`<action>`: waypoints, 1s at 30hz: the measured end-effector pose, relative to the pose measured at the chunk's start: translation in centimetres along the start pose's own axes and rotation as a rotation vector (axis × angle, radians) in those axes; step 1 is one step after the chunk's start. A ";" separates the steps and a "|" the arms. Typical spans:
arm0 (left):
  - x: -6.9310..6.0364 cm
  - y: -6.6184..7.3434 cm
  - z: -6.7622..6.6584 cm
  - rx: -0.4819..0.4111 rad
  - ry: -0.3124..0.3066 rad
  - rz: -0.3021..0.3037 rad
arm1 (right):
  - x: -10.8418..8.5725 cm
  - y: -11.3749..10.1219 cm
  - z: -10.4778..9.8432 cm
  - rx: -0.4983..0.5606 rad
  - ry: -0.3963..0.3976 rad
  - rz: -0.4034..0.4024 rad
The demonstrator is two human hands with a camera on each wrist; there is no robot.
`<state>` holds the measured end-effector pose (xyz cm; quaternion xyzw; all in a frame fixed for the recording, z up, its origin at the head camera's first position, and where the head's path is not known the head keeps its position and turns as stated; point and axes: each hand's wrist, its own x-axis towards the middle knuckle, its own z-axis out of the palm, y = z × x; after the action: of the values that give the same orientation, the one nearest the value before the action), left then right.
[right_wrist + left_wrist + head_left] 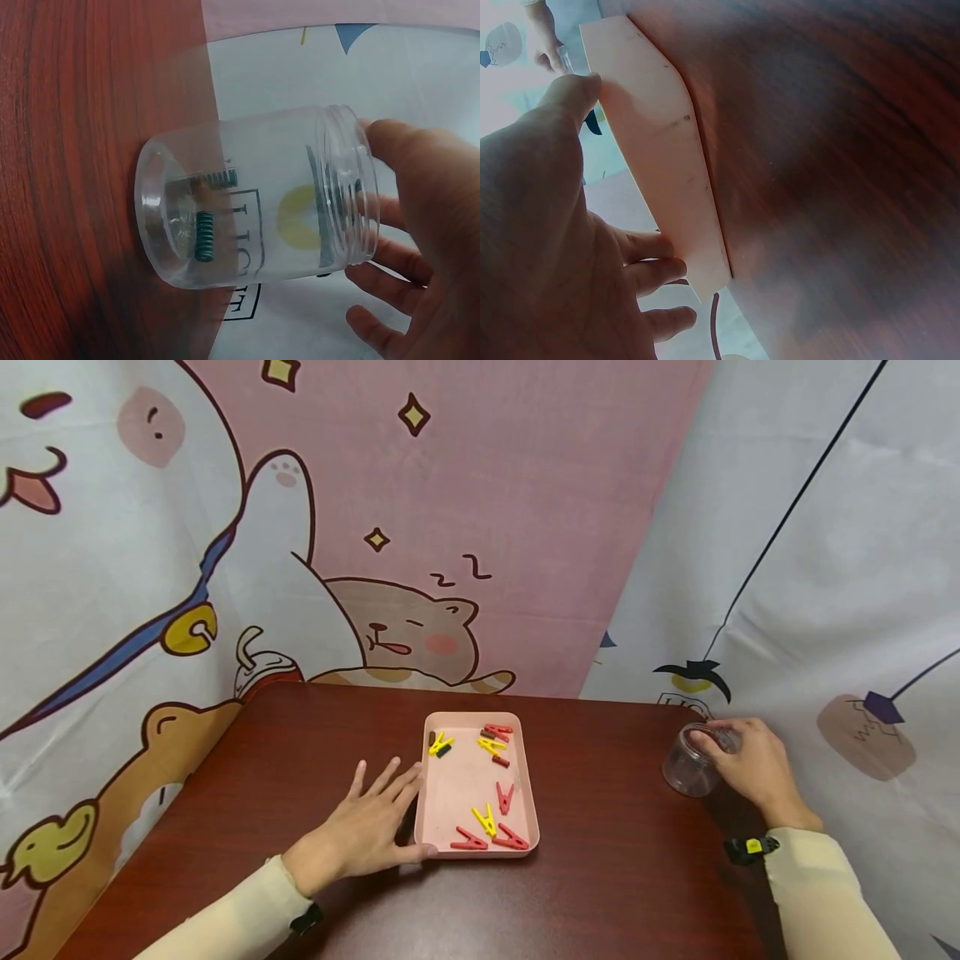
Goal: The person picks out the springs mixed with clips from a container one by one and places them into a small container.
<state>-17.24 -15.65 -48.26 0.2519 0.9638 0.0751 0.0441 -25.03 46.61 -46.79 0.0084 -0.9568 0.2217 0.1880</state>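
Observation:
A pink tray [457, 802] on the table holds several red and yellow plastic clips, one of them a yellow clip [486, 820], and a few small dark pieces. My left hand [367, 827], fingers spread, touches the tray's left edge; in the left wrist view the thumb [581, 94] meets the rim. At the right, a clear plastic jar [688, 767] stands on the table, and my right hand [753, 768] grips its open rim from above. Through the jar's wall, dark green coil springs [204, 236] show at the bottom.
The dark red wooden table [600, 827] ends near the jar on the right. A cloth with cartoon animals [420, 627] hangs behind and along both sides of the table.

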 end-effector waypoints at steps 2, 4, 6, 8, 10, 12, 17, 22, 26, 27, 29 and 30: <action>0.0 0.0 0.0 -0.003 0.001 0.001 | 0.0 -0.1 -0.1 0.004 0.007 0.001; 0.0 0.0 0.0 -0.005 0.001 0.002 | 0.0 -0.2 -0.2 0.009 0.009 0.004; 0.0 0.0 0.0 -0.008 0.003 0.004 | 0.0 -0.4 -0.3 0.009 0.002 0.015; 0.0 0.0 0.1 -0.009 0.005 0.006 | 0.0 -0.5 -0.4 0.007 -0.006 0.027; 0.0 0.0 0.1 -0.009 0.005 0.007 | 0.1 -0.7 -0.5 0.006 -0.015 0.040; 0.0 0.0 0.1 -0.012 0.008 0.010 | 0.1 -1.0 -0.5 0.001 -0.020 0.047; -0.1 0.0 0.0 -0.013 0.012 0.010 | 0.0 -1.8 -0.4 -0.010 -0.026 0.036; -0.1 0.0 0.1 -0.007 0.009 0.009 | -0.1 -3.1 -0.4 -0.009 -0.010 -0.004; 0.0 -0.1 0.2 -0.006 0.005 0.009 | -0.1 -4.3 -0.3 -0.010 0.021 -0.040; 0.0 -0.2 0.3 -0.005 0.003 0.009 | -0.1 -4.6 -0.3 -0.012 0.027 -0.048; 0.1 -0.2 0.2 -0.008 0.004 0.013 | -0.1 -5.2 -0.2 -0.018 0.034 -0.061; 0.1 -0.2 0.2 -0.010 0.003 0.013 | -0.1 -5.6 -0.1 -0.018 0.033 -0.065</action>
<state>-17.37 -15.76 -48.51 0.2576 0.9619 0.0804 0.0434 -24.36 41.65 -44.37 0.0344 -0.9547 0.2071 0.2110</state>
